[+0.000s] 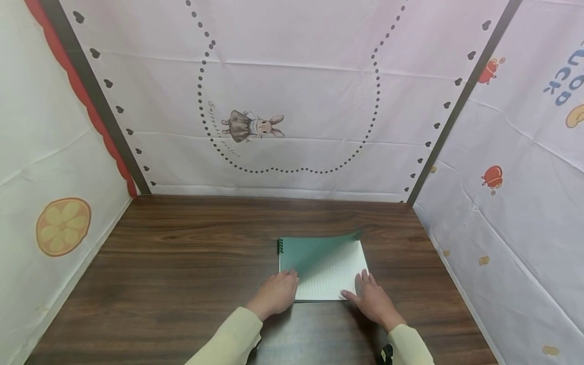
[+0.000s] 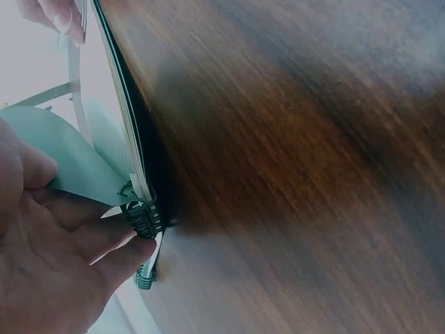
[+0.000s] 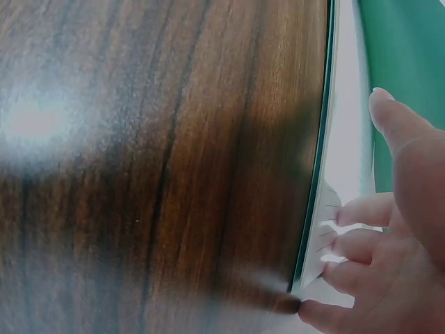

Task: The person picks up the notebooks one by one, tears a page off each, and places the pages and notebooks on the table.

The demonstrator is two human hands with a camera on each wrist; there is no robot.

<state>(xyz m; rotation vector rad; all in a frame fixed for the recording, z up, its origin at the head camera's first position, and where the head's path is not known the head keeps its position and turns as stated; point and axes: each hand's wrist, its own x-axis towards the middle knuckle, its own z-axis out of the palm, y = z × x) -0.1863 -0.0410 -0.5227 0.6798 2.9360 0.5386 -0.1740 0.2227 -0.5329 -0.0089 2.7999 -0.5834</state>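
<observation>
A spiral notebook lies on the table, its lined white page showing. Its green cover is folded over toward the left, with the far right corner lifted. My left hand is at the near left corner and pinches the cover between thumb and fingers, as the left wrist view shows beside the spiral binding. On the near right part of the page rests my right hand, fingers spread and thumb out. In the right wrist view, its fingertips touch the page near the edge.
The dark wood table surrounds the notebook. White printed cloth walls enclose it: a back wall with a rabbit drawing, a left wall with an orange slice, and a right wall.
</observation>
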